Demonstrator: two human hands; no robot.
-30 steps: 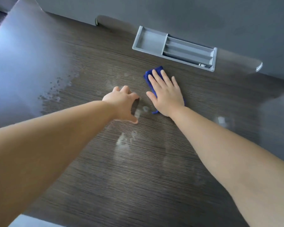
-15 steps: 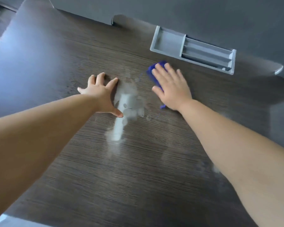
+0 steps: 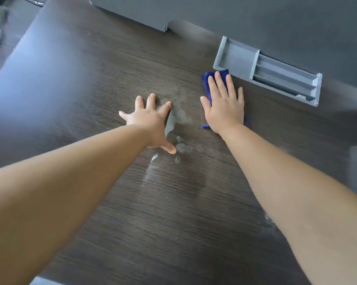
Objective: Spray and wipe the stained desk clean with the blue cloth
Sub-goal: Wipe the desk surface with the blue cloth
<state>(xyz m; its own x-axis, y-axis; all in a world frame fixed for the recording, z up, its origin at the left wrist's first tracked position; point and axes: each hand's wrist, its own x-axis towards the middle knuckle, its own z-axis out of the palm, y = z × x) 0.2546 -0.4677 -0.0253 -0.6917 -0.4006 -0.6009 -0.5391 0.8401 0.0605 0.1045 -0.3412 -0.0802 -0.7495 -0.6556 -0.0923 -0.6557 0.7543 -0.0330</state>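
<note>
Your right hand (image 3: 225,108) lies flat on the cloth (image 3: 206,85), fingers straight and close together. It presses the cloth onto the desk (image 3: 91,89) and grips nothing. The cloth's far corner sits just beside the near-left corner of the tray (image 3: 235,56); you cannot tell from here whether they touch. Your left hand (image 3: 148,120) is spread wide, palm down on bare wood, holding nothing, well to the left of the tray and nearer you.

Watch the forward stroke first. Any further push could run the cloth or your fingertips into the tray wall. That would bunch the cloth and, if the tray is loose, shove it.

Next, the hold. A flat palm only pins the cloth by friction, so a quick pull back over wet wood could leave it behind or fold it.

Then your left hand. It rests right at the edge of the smear (image 3: 181,118), with the thumb close to the drops (image 3: 180,148). Dragging it would probably spread prints, and leaning on it over a wet film could let it slide.

Last, coverage. The cloth is working close by the tray, while the smear, the drops and the streak (image 3: 153,159) lie left of the tray and nearer you. A pale patch (image 3: 268,221) sits by your right forearm, far nearer you than the tray, and could easily be skipped.
</note>
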